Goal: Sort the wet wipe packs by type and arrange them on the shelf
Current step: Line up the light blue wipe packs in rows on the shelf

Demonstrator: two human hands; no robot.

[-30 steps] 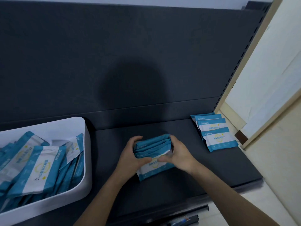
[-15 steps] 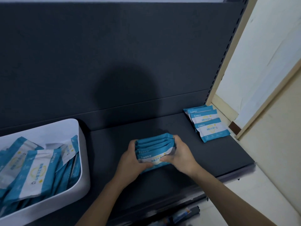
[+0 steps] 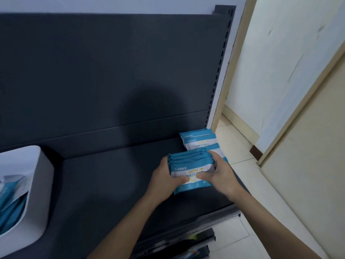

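Gripping a stack of wet wipe packs (image 3: 188, 163) from both sides, the left hand (image 3: 164, 179) and right hand (image 3: 220, 176) curl their fingers round its ends, thumbs pressed on the top pack's face. The stack is at the right end of the dark shelf (image 3: 104, 184), just in front of a row of packs (image 3: 197, 139) lying there. A white bin (image 3: 43, 165) on the left holds more packs (image 3: 11, 202).

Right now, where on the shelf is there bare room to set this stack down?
The shelf is bare in a wide patch between the white bin at left and the stack gripped by the left hand and right hand. The right end is crowded: laid packs lie there, close behind the stack.
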